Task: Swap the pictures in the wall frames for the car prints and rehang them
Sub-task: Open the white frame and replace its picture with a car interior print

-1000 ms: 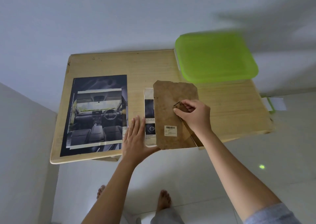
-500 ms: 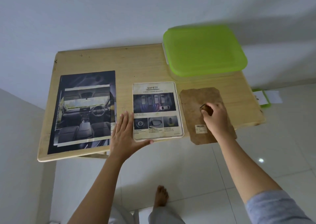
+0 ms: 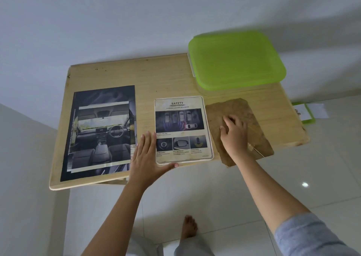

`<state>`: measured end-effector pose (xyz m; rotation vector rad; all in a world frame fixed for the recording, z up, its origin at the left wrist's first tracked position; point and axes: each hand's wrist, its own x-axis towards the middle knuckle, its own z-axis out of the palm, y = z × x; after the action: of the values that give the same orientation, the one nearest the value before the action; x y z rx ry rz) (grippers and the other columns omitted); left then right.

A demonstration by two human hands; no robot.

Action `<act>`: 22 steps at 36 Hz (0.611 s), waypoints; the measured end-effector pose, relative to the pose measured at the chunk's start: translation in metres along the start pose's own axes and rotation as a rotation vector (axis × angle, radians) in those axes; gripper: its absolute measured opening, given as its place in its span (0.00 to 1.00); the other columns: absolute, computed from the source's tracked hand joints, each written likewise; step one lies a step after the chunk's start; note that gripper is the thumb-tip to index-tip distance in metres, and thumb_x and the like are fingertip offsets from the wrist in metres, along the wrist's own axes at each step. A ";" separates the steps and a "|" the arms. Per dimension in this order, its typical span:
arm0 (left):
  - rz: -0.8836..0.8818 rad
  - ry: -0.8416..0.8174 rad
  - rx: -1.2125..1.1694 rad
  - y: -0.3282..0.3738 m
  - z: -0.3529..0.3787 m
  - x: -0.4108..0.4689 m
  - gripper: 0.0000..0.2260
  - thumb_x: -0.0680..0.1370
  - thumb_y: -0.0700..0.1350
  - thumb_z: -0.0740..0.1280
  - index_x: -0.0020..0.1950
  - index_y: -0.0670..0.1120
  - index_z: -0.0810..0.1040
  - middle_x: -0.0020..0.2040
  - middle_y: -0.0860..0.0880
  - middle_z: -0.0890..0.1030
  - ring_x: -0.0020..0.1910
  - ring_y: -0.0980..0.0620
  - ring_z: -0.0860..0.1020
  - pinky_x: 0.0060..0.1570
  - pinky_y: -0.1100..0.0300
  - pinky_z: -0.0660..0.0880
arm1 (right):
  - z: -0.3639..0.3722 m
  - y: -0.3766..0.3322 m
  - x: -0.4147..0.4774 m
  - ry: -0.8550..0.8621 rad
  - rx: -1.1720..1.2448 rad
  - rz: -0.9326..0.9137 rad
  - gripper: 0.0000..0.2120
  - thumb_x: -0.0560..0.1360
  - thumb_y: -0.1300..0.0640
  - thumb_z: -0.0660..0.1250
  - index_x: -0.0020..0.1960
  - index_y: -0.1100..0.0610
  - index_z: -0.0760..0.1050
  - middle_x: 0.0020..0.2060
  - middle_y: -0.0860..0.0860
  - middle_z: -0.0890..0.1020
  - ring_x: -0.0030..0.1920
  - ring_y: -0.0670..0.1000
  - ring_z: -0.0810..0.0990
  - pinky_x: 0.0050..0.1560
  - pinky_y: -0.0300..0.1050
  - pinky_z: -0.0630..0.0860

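**Two hands down on the table, frame between them**

Head view: I see the left hand (image 3: 148,158) lying flat on the wooden table (image 3: 166,76). Its fingers are straight and close together, and the thumb is stretched along the near edge of the frame (image 3: 183,160). The frame lies face up just right of that palm, with the safety print (image 3: 180,122) showing in it. Just right of the frame, the right hand (image 3: 234,136) rests on the brown backing board (image 3: 237,108). Its fingers are loosely bent and spread, tips on the board, pinching nothing I can make out. Just beside the left hand's outer edge lies the stack of car interior prints (image 3: 101,132). Beyond the right hand stands a green-lidded box (image 3: 236,60). A bare foot (image 3: 188,226) shows on the floor between the two forearms.
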<state>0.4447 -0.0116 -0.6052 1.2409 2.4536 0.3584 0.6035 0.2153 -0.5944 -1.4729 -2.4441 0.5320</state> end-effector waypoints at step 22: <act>0.010 -0.050 0.013 -0.001 -0.004 -0.012 0.50 0.64 0.77 0.47 0.75 0.49 0.34 0.76 0.52 0.36 0.74 0.54 0.34 0.71 0.57 0.37 | 0.026 -0.048 -0.056 -0.164 0.253 -0.059 0.24 0.80 0.58 0.55 0.75 0.60 0.54 0.75 0.53 0.58 0.75 0.50 0.52 0.75 0.45 0.51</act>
<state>0.4493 -0.0219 -0.5997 1.2525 2.4116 0.3110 0.5814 0.1402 -0.5983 -1.2978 -2.4209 0.9439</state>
